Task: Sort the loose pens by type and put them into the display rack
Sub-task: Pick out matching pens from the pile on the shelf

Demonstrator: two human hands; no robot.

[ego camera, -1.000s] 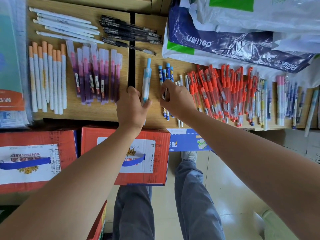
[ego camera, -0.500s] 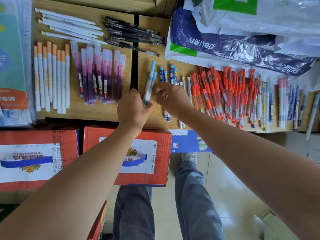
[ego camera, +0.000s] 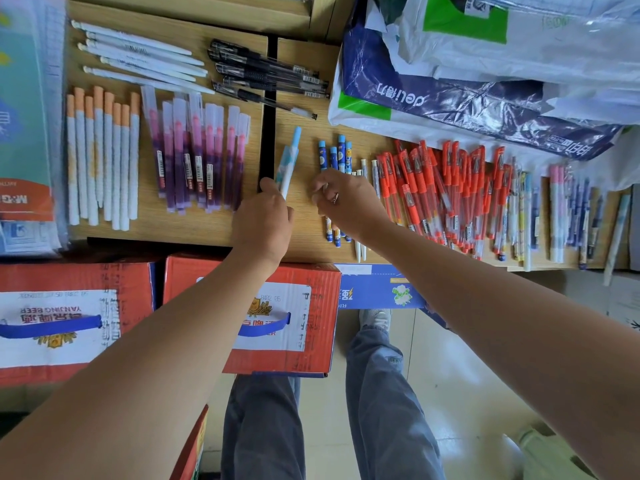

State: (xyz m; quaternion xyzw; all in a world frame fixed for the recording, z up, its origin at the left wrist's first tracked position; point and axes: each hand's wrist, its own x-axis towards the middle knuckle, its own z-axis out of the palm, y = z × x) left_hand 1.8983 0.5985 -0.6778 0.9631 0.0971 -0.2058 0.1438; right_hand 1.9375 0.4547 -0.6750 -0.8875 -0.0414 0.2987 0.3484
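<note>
Left hand: my left hand point(ego camera: 263, 220) is curled round the near ends of a small bunch of pale blue pens point(ego camera: 289, 161), thumb against fingers.
Right hand: my right hand point(ego camera: 346, 202) sits just right of the left one, with its fingers bent down over the dark blue cartoon pens point(ego camera: 333, 157). I cannot tell whether it grips one.
Where the held pens are: they stick out beyond my left knuckles, low over the table point(ego camera: 194, 230), between the dark gap point(ego camera: 268, 133) and the dark blue cartoon pens.
Done, left of my left hand: the purple pens point(ego camera: 197, 157) and orange-capped pens point(ego camera: 100, 157) lie in neat rows. Beyond them lie the white pens point(ego camera: 138, 53) and black gel pens point(ego camera: 266, 71), each kind grouped.
Done, right of my right hand: the red pens point(ego camera: 443, 192) are gathered in a loose bunch.
Left to do: the mixed pile point(ego camera: 561, 209) well right of my right hand looks unsorted. I see no display rack here, so I judge that sorting is well past half and racking has not started.
Long axis: the held pens run away from me, leaning slightly right at the far end.
Pointing: their blue ends point away from the hand; the ends in my grip are hidden.
</note>
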